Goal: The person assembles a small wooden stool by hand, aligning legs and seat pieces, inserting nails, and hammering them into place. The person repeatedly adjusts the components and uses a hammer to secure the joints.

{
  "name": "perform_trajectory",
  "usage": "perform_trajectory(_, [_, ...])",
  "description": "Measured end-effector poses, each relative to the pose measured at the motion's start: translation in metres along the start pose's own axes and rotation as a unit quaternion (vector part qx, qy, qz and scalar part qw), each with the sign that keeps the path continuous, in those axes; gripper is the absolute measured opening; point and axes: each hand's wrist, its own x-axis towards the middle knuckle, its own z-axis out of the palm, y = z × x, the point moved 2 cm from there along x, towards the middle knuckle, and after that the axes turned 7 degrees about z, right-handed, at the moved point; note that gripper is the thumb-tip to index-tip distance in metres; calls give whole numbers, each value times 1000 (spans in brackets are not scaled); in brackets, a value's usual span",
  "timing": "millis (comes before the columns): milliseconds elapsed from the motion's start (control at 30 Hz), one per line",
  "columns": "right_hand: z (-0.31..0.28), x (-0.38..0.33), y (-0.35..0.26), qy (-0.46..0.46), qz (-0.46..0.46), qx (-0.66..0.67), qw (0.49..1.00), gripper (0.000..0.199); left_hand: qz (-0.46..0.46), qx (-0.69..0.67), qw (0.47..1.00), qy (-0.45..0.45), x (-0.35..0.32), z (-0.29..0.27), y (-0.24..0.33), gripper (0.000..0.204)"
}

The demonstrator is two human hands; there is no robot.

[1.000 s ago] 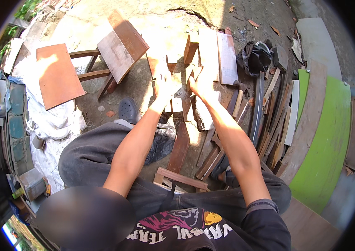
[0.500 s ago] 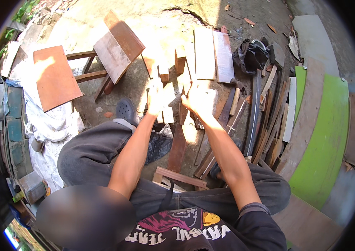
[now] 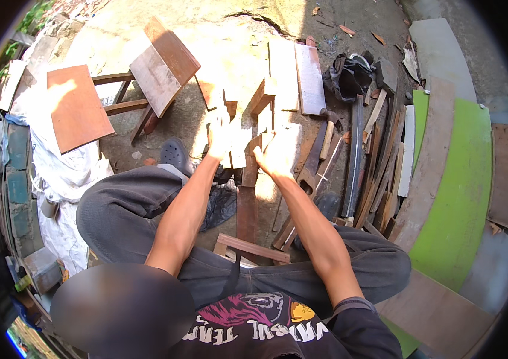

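Observation:
My left hand (image 3: 218,142) is closed about a pale wooden piece (image 3: 238,157); strong glare washes out its fingers. Across from it, my right hand (image 3: 271,158) grips the near right part of a wooden assembly (image 3: 263,97), its thumb on the inner side. Blocks of this assembly stand up beyond both hands, and the sun hides how they join. Below the hands, a reddish-brown board (image 3: 246,212) lies lengthwise towards my crossed legs. Right of my right hand are a hammer (image 3: 327,136) and a handsaw (image 3: 312,161).
A small wooden chair-like piece (image 3: 161,75) and a brown panel (image 3: 79,107) stand at the left. Two boards (image 3: 309,78) lie beyond my hands. Several wood strips (image 3: 385,164), a black bag (image 3: 348,75) and a green sheet (image 3: 466,197) line the right. A short wooden frame (image 3: 253,247) lies by my lap.
The far upright block of the assembly has tilted and come nearer and to the right. Both hands still hold on, with slight shifts. The whole view has slid a little.

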Motion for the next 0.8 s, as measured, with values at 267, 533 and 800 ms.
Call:
perform_trajectory(267, [18,19,33,-23,-14,94,995,91,-82,-78,993,-20,-3,-11,1,45])
perform_trajectory(533, [1,4,2,-90,-18,53,994,103,-81,-40,996,-6,-7,-30,-8,44])
perform_trajectory(800, [-5,9,26,-198,17,182,963,97,-81,5,996,39,-28,-14,-11,36])
